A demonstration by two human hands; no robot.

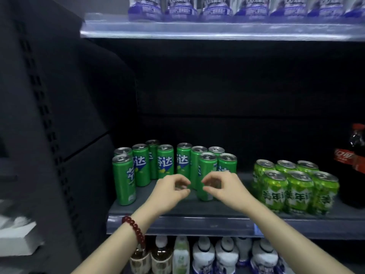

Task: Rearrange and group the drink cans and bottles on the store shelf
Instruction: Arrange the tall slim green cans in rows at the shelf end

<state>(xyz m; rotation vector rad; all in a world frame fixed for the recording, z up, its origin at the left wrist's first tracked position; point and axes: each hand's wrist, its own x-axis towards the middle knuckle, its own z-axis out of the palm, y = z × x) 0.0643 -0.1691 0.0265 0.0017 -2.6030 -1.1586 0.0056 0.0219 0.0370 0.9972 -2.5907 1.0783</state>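
Several tall slim green cans [165, 161] stand loosely grouped on the left half of the middle shelf [207, 222], one [124, 180] nearest the front left. A block of short light-green cans [298, 191] stands to the right. My left hand [170, 191], with a red bead bracelet on the wrist, and my right hand [222, 187] hover side by side before a front slim can [206, 171]. Both hands have curled fingers, thumb and fingers apart, nothing held. The right hand's fingers hide the lower part of the cans behind it.
A dark cola bottle [355, 165] with a red label stands at the far right. Purple-and-white packs [217, 6] line the upper shelf. Bottles [203, 256] fill the shelf below. A dark side panel [49, 115] closes off the left.
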